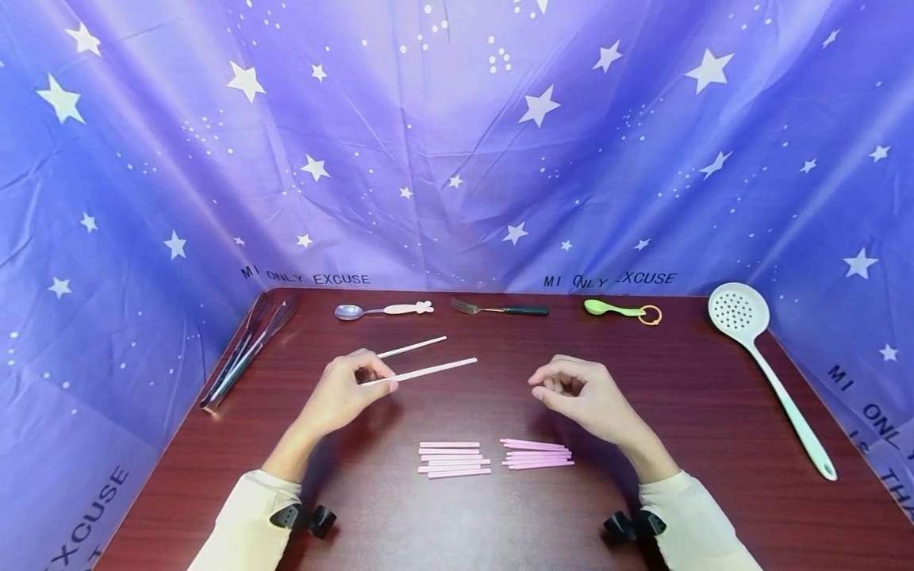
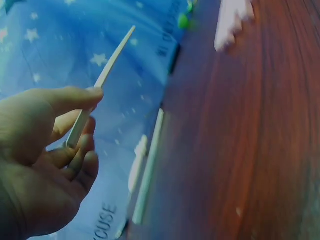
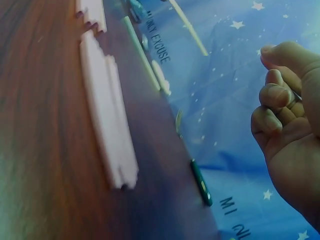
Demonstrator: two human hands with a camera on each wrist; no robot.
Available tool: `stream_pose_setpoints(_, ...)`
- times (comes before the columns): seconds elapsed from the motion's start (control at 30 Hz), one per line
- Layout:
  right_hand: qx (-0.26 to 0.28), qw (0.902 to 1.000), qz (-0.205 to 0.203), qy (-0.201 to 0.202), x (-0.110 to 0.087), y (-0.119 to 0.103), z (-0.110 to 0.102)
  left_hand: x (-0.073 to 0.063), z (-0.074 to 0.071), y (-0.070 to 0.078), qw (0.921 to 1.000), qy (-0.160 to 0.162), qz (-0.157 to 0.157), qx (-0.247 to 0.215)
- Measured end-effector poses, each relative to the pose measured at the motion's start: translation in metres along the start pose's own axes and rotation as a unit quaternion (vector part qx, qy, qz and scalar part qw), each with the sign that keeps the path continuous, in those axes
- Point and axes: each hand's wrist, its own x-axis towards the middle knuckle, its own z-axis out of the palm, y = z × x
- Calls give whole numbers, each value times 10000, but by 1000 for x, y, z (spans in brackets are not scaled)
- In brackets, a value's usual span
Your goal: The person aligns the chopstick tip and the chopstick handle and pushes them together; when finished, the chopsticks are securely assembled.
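Pale sleeves (image 1: 250, 515) reach in over the table's near side; one white stick held, another lying down.

Left hand (image 1: 346, 394) pinches the white stick (image 1: 435, 369) between thumb and fingers, tip angled toward the table's middle. Second white stick (image 1: 412, 346) lies just beyond, toward the far edge, near the spoon (image 1: 407, 308). Right hand (image 1: 587, 390) holds nothing, fingers loosely curled, gap to thumb narrow. Two groups of pink sticks (image 1: 455, 460) lie on the near middle, untouched. Step in hand reads as moving or placing the held stick; next move probably calls for a steady grip and careful alignment with its twin.
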Motion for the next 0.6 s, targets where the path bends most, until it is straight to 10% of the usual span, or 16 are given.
stream_pose_setpoints(0.6, 88, 9978, 429, -488, -26, 26, 3, 27, 14, -50, 9933, 673, -102, 934)
